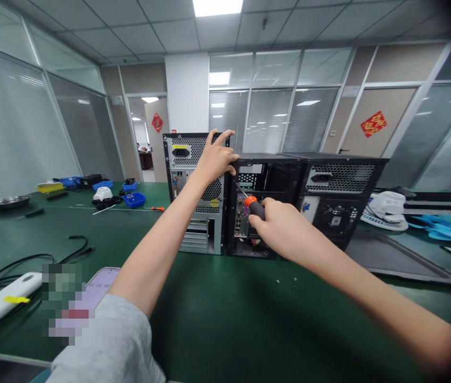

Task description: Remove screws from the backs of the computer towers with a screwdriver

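Note:
My right hand (279,221) is wrapped round a screwdriver (256,207) with an orange and black handle. Its thin shaft points up and left toward the left edge of the middle computer case (277,181), whose upper bay is open. My left hand (217,157) has its fingers spread at the top right of the left computer case (197,191), beside the gap between the two cases. Whether its fingertips press on either case is hard to tell. A third case (339,181) stands at the right.
Small screws (295,279) lie on the green table (217,324) before the cases. At the left are a phone (103,282), a white power strip (5,303) with black cables and blue trays (134,200). A dark panel (399,258) lies at the right.

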{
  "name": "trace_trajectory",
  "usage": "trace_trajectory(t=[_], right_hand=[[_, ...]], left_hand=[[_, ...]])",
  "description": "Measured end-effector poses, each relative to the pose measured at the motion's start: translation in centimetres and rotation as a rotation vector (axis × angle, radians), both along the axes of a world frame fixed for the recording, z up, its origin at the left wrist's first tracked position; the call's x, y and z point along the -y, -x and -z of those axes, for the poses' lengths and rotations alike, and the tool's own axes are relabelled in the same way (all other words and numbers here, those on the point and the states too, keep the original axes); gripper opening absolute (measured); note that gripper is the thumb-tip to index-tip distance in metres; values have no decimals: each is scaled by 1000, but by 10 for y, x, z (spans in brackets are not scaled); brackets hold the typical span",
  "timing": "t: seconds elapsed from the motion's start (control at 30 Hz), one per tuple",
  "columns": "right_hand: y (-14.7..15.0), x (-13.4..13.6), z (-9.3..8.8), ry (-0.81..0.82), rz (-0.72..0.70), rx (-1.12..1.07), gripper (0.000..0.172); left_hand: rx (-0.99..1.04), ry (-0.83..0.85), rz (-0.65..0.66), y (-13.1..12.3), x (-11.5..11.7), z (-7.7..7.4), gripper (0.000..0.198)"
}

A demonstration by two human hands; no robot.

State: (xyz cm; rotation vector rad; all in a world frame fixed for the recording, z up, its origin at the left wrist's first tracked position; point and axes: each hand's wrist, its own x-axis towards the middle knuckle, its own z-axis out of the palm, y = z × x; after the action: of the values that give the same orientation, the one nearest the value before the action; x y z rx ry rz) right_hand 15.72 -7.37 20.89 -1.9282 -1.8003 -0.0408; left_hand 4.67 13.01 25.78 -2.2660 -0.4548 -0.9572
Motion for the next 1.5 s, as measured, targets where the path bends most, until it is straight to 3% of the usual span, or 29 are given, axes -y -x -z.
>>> trace_trajectory(t=[0.2,0.47,0.63,1.0,1.27,1.4,1.5], right_hand=[[-4,-4,6,15,-22,-178,13],[5,-2,11,154,-188,-937,18],[12,-1,12,170,-261,-1176,21],[21,-1,24,114,-332,-1435,23],[26,0,24,171,-382,-1591,24],[25,2,23,174,-417,-1477,29],[23,5,22,162,-308,-1337,29]], left_hand=[[-1,7,5,-1,-1,1,19],[-16,23,-23,-1,4,-1,20],[-15,13,-33,-1,4,-1,18],[10,33,10,-1,0,0,18],[-10,48,5,2,-2,0,19],[-11,34,0,2,-4,0,18],[-3,24,1,2,-3,0,18]])
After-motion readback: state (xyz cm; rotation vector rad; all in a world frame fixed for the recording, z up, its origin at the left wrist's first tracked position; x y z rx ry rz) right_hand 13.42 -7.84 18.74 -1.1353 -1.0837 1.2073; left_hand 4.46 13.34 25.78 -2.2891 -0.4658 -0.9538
